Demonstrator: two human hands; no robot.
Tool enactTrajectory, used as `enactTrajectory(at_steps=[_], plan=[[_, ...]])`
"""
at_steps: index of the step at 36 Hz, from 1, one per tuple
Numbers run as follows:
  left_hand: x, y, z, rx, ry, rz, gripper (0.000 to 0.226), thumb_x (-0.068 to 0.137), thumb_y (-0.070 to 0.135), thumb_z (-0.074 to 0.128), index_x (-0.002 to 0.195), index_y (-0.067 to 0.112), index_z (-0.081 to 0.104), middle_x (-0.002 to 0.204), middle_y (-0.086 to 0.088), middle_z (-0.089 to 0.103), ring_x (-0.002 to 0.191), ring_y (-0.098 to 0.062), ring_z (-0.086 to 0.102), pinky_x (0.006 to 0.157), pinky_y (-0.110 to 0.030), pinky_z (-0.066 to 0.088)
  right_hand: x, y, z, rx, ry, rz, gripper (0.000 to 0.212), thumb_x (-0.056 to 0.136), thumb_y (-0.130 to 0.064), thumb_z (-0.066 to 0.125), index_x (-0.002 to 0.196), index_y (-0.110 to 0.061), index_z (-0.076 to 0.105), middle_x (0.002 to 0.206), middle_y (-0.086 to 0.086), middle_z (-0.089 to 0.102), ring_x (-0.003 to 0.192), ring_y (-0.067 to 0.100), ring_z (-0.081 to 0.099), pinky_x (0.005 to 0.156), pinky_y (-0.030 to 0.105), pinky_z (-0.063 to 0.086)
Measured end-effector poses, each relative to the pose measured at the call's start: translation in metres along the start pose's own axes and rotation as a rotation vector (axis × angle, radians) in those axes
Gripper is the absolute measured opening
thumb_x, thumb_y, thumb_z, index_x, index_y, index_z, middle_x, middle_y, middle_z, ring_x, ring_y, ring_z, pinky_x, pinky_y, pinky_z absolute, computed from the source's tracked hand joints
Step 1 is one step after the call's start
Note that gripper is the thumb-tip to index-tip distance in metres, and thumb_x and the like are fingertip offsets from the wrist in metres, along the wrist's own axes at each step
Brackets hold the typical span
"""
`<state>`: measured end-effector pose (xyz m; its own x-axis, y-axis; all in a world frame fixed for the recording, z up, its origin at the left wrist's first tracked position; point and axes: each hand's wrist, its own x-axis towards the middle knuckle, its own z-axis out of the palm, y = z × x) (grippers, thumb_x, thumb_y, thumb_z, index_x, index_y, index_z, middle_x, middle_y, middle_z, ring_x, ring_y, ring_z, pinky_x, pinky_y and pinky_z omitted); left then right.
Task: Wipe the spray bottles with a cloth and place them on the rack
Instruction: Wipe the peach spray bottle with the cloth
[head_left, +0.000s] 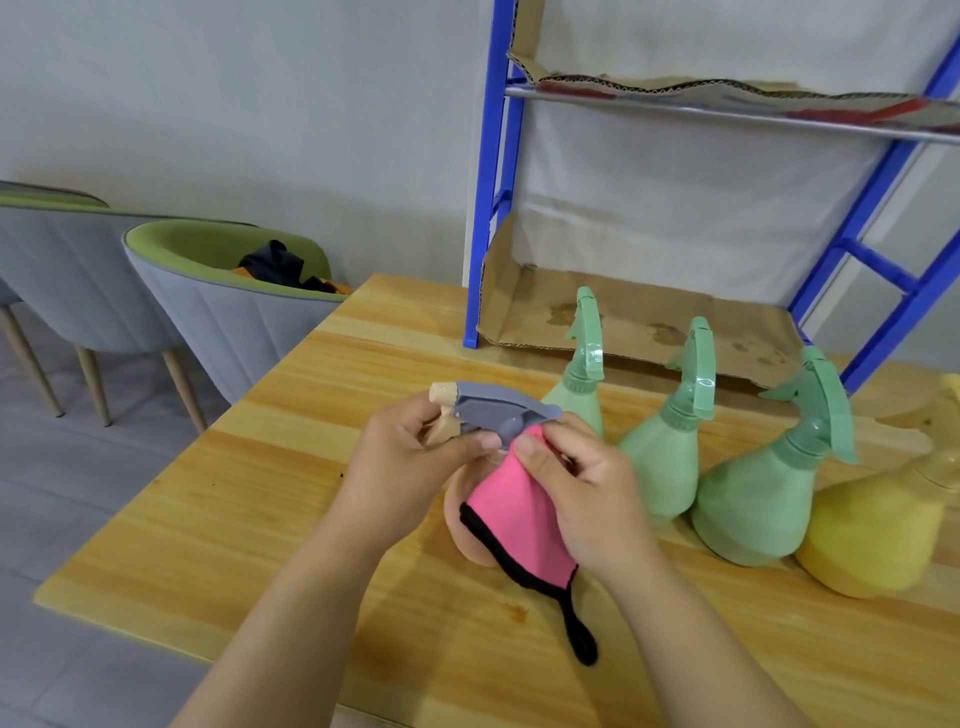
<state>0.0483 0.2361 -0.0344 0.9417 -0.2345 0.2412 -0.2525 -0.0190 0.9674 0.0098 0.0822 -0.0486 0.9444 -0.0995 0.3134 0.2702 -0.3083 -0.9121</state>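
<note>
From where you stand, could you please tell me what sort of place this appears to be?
Probably a workroom or office corner set up for a tidying exercise: a light wooden table with a blue metal rack at its far side, brown cardboard lining the shelves, and grey-and-green upholstered chairs nearby.

A single head-worn wide-angle camera looks forward and down, close over the table (260, 493), toward the rack (483, 208) behind.

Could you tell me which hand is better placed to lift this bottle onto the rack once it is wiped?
Probably the left hand: it grips the bottle by its spray head, while the right hand holds the cloth against it. The rack stands ahead, slightly right.
</note>
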Motion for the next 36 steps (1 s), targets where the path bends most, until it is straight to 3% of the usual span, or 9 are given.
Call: enactTrajectory(at_steps=[4, 9, 11, 14, 20, 24, 28, 33, 36], plan=[[-0.003, -0.001, 0.001, 0.043, 0.124, -0.025, 0.032, 0.060, 0.020, 0.085, 0.087, 0.021, 0.068, 0.078, 0.005, 0.071, 0.074, -0.009, 0.067, 0.065, -0.022, 0.052, -0.007, 0.005, 0.002, -0.013, 0.083, -0.028, 0.018, 0.077, -0.044, 0.068, 0.076, -0.026, 0.069, 0.082, -0.017, 0.057, 0.081, 0.001, 0.056, 0.071, 0.008, 0.039], [-0.010, 0.002, 0.002, 0.208, 0.350, 0.009, 0.056, 0.044, 0.031, 0.092, 0.070, 0.018, 0.044, 0.066, 0.003, 0.045, 0.059, -0.011, 0.039, 0.054, -0.027, 0.038, -0.014, 0.003, 0.004, 0.017, 0.147, -0.043, 0.019, 0.072, -0.049, 0.067, 0.076, -0.031, 0.070, 0.085, -0.012, 0.060, 0.081, 0.006, 0.059, 0.069, 0.011, 0.041], [-0.014, 0.003, 0.005, 0.278, 0.406, 0.026, 0.058, 0.045, 0.036, 0.091, 0.068, 0.020, 0.040, 0.071, 0.006, 0.044, 0.064, -0.011, 0.038, 0.059, -0.024, 0.036, -0.017, 0.002, 0.005, 0.029, 0.188, -0.035, 0.015, 0.073, -0.046, 0.075, 0.076, -0.032, 0.070, 0.081, -0.011, 0.060, 0.077, 0.005, 0.058, 0.066, 0.013, 0.042], [-0.020, 0.003, 0.007, 0.403, 0.462, 0.076, 0.052, 0.047, 0.044, 0.086, 0.065, 0.025, 0.042, 0.082, 0.013, 0.046, 0.083, -0.011, 0.038, 0.068, -0.018, 0.034, -0.021, 0.000, 0.007, 0.028, 0.221, -0.030, 0.010, 0.072, -0.043, 0.068, 0.076, -0.034, 0.071, 0.082, -0.010, 0.061, 0.076, 0.006, 0.059, 0.065, 0.016, 0.045], [-0.026, 0.000, 0.012, 0.384, 0.332, 0.214, 0.017, 0.069, 0.025, 0.081, 0.076, 0.031, 0.067, 0.081, 0.012, 0.059, 0.070, -0.005, 0.055, 0.061, -0.010, 0.043, -0.016, 0.001, 0.005, 0.027, 0.177, -0.047, 0.016, 0.074, -0.038, 0.067, 0.078, -0.025, 0.073, 0.081, -0.013, 0.062, 0.078, 0.004, 0.059, 0.068, 0.012, 0.042], [-0.031, -0.002, 0.016, 0.326, 0.275, 0.217, 0.022, 0.081, 0.016, 0.073, 0.086, 0.036, 0.067, 0.089, 0.016, 0.068, 0.081, 0.001, 0.064, 0.068, -0.015, 0.052, -0.015, 0.000, 0.009, 0.055, 0.155, -0.035, 0.027, 0.072, -0.038, 0.068, 0.089, -0.020, 0.077, 0.090, -0.011, 0.066, 0.086, 0.006, 0.063, 0.072, 0.014, 0.045], [-0.031, 0.001, 0.012, 0.234, 0.228, 0.191, 0.015, 0.078, 0.024, 0.073, 0.085, 0.036, 0.068, 0.092, 0.022, 0.068, 0.079, 0.002, 0.066, 0.068, -0.010, 0.049, -0.020, -0.002, 0.011, 0.010, 0.184, -0.056, 0.017, 0.073, -0.037, 0.067, 0.087, -0.031, 0.074, 0.092, -0.010, 0.066, 0.086, 0.006, 0.063, 0.071, 0.014, 0.046], [-0.029, 0.005, 0.006, 0.172, 0.139, 0.192, 0.023, 0.068, 0.042, 0.081, 0.087, 0.033, 0.070, 0.089, 0.016, 0.072, 0.080, 0.000, 0.067, 0.068, -0.009, 0.049, -0.023, -0.001, 0.012, -0.112, 0.191, -0.162, 0.022, 0.083, -0.038, 0.068, 0.096, -0.021, 0.075, 0.093, -0.011, 0.062, 0.087, 0.001, 0.060, 0.072, 0.007, 0.043], [-0.028, 0.006, 0.005, 0.141, 0.141, 0.144, 0.030, 0.060, 0.053, 0.074, 0.083, 0.035, 0.070, 0.086, 0.015, 0.072, 0.079, -0.001, 0.068, 0.067, -0.012, 0.051, -0.024, 0.000, 0.014, -0.164, 0.207, -0.234, 0.033, 0.084, -0.040, 0.059, 0.098, -0.016, 0.075, 0.092, -0.011, 0.059, 0.086, -0.004, 0.057, 0.073, 0.004, 0.041]])
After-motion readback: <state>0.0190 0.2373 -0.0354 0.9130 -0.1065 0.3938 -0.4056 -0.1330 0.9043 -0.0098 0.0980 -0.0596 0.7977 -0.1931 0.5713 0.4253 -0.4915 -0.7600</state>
